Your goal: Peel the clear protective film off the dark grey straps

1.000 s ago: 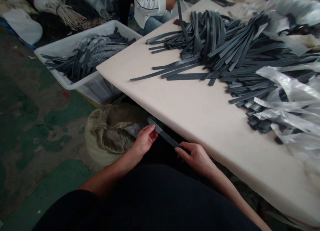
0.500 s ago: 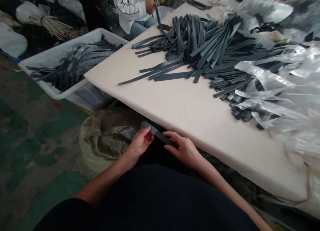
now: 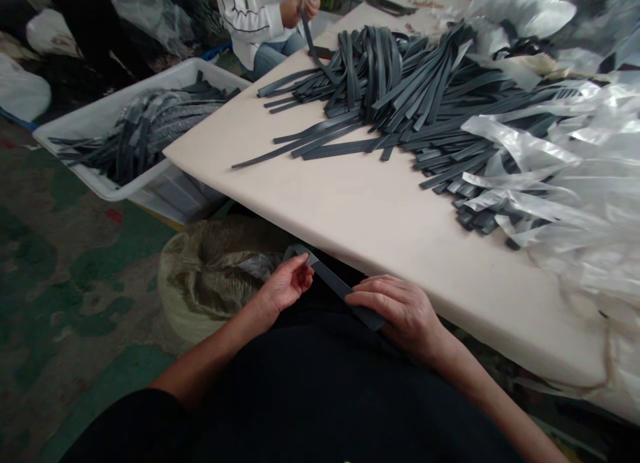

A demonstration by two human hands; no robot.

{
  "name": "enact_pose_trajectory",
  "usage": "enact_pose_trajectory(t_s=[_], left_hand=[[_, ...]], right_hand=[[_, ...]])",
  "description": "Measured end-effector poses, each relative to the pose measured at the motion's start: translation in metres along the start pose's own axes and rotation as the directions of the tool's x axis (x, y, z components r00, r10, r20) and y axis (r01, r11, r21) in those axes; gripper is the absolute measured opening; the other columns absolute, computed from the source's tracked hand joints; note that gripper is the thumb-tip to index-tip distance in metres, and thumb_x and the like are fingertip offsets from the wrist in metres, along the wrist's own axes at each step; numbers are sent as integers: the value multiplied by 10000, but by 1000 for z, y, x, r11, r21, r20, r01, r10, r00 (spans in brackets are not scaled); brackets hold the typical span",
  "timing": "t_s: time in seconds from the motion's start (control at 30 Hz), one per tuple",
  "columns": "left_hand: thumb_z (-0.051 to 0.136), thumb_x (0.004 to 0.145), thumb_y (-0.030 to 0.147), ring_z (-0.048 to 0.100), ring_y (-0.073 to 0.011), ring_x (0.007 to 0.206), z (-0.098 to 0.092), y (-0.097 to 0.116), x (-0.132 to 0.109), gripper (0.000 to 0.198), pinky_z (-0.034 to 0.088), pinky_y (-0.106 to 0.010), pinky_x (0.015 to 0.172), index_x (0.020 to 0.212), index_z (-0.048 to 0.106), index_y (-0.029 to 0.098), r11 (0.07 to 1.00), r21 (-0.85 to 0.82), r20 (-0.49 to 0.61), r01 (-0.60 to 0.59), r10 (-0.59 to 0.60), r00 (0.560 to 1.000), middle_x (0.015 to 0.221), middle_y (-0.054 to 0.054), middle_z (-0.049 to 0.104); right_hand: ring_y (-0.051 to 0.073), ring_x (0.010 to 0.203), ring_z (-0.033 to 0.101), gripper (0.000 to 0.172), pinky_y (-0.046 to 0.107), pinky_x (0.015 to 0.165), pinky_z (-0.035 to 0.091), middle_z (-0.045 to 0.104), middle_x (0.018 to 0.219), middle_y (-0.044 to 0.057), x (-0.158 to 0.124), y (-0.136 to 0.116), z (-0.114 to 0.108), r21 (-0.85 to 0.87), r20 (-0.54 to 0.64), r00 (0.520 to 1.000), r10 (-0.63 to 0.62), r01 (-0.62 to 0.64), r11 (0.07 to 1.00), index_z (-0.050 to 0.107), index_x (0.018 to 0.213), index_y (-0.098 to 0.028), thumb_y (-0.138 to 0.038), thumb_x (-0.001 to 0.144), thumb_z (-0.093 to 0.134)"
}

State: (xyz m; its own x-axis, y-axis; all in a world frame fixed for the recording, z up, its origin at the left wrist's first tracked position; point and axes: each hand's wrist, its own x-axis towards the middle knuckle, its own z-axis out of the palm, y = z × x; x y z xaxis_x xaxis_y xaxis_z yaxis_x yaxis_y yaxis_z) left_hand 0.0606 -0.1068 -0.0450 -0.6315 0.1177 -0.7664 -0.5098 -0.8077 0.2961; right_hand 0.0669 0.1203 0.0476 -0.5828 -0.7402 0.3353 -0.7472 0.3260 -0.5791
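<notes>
A dark grey strip [image 3: 331, 281] slants down to the right between my hands, beside the table's near edge. My left hand [image 3: 290, 284] pinches its upper end, where the strip looks lighter and folded over. Further down, my right hand [image 3: 395, 308] grips the strip near its lower end, fingers over the top. Many similar grey strips [image 3: 383, 63] lie heaped on the pale table [image 3: 350, 206], their ends fanned toward the left and front.
A white bin [image 3: 115, 193] with grey strips stands left of the table. A greenish sack [image 3: 180, 309] sits below the table edge. Clear plastic wrapping [image 3: 595, 183] covers the right side. Across the table, a person in a white top [image 3: 247, 16] handles a strip.
My right hand has moved down and right along the strip, showing more of it between my hands. My left hand has shifted slightly right and still pinches it. The view has shifted slightly.
</notes>
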Motion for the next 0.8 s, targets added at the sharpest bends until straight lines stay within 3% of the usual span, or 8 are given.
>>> enact_pose_trajectory(t_s=[0.27,0.43,0.6,0.7,0.8], left_hand=[[584,898,100,588,-76,463,-2,-2,2,176,484,-157,447,735,646,126,999,-11,-13,50,-50,999,587,6,627],[629,863,79,602,-84,497,-3,1,-6,159,502,-167,484,715,637,136,1000,-22,-3,11,-11,1000,601,7,634],[637,856,78,606,-96,502,5,-6,-16,173,512,-186,493,693,625,133,997,-15,34,77,-76,996,582,4,622],[697,808,75,631,-109,548,9,-14,-22,131,537,-205,535,708,630,126,992,17,140,124,-125,982,624,-3,643],[769,746,89,651,-113,605,8,-21,-24,126,555,-213,584,764,647,116,986,77,317,148,-165,934,699,-7,671]], right_hand=[[138,793,643,241,242,691,485,694,946,64,21,22,30,-45,-36,999,-24,22,999,677,1015,-198,-163,992,440],[145,723,622,260,264,663,453,705,899,52,20,8,11,-186,78,997,-17,31,982,673,1032,-203,-148,983,424],[139,679,602,308,276,647,430,704,849,42,17,-12,-12,-274,109,993,-49,78,959,665,1012,-197,-157,1007,360],[140,671,594,315,275,640,437,695,812,38,17,-8,-6,-310,97,994,-47,75,948,677,989,-190,-152,1004,365],[142,676,598,269,266,629,456,684,809,35,16,2,5,-298,28,999,-46,53,953,690,992,-196,-160,990,424]])
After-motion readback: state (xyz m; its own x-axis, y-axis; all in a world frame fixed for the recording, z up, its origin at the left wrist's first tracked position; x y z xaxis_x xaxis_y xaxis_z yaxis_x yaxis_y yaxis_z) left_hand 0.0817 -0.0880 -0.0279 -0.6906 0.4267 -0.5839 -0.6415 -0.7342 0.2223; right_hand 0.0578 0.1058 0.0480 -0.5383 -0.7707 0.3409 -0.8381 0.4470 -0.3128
